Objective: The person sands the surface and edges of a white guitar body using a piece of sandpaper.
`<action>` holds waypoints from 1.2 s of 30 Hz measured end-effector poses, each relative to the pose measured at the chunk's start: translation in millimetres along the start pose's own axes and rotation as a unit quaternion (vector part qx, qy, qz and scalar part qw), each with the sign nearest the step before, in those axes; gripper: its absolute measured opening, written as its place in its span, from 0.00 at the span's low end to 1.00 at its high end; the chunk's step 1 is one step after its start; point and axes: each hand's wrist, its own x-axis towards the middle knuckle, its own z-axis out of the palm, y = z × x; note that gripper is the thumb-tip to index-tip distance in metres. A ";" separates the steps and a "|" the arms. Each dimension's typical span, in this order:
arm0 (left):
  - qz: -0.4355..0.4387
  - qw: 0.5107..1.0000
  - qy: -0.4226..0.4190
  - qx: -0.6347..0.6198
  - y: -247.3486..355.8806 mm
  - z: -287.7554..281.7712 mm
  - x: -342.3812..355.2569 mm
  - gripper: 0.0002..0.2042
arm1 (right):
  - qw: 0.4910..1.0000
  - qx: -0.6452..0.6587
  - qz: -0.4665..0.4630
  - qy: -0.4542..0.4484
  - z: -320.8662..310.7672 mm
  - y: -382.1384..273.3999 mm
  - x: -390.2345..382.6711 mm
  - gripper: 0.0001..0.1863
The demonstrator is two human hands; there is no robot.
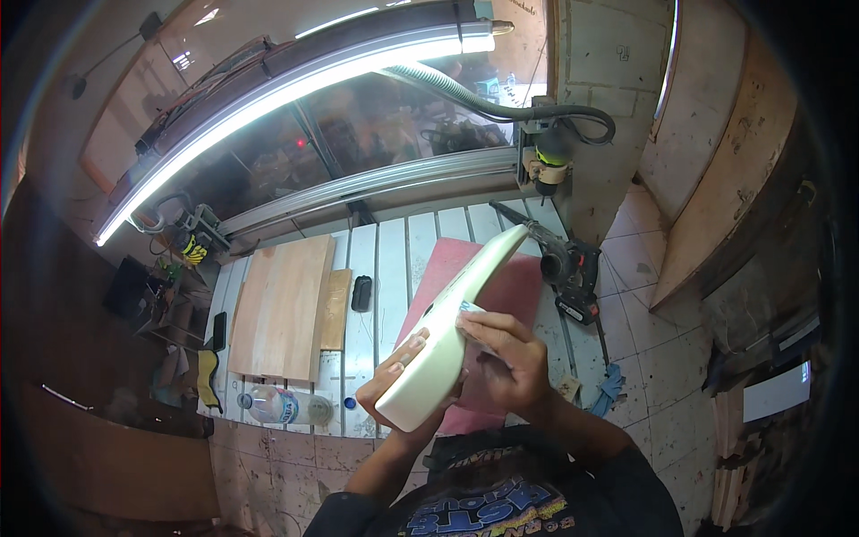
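A person is standing at a slatted white surface (391, 259) in a workshop, holding a long cream-coloured shaped piece (452, 322) up at a slant above it, its far end pointing away toward a yellow-collared router head (546, 161) on the machine's rail. The left hand (394, 380) is cradling the near, rounded end from below, its grip wrapped tight round the piece with the thumb lying on the upper face. The right hand (506, 358) is pressing a small pale scrap, perhaps abrasive paper (472, 309), against the piece's right edge, its grip pinched shut on that scrap. Beneath the raised piece a red mat (514, 291) is lying on the surface. To the left, light wooden boards (282, 309) are resting flat, with a clear plastic bottle (286, 405) lying on its side just beside their near edge. A black and red cordless drill (573, 268) is sitting at the surface's right edge.
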 end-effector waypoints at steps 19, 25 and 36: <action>-0.036 0.998 -0.003 -0.060 -69.5 -11.4 -59.0 0.32 | 0.988 0.050 0.009 -0.148 -23.1 -39.9 26.8 0.31; 0.051 0.997 0.005 -0.052 -36.2 -1.3 -32.1 0.36 | 0.987 -0.006 0.068 -0.143 -28.4 -20.2 24.4 0.33; 0.060 0.997 -0.045 -0.035 -27.3 -11.2 -25.6 0.43 | 0.979 0.017 0.025 -0.200 -38.6 -39.8 29.2 0.30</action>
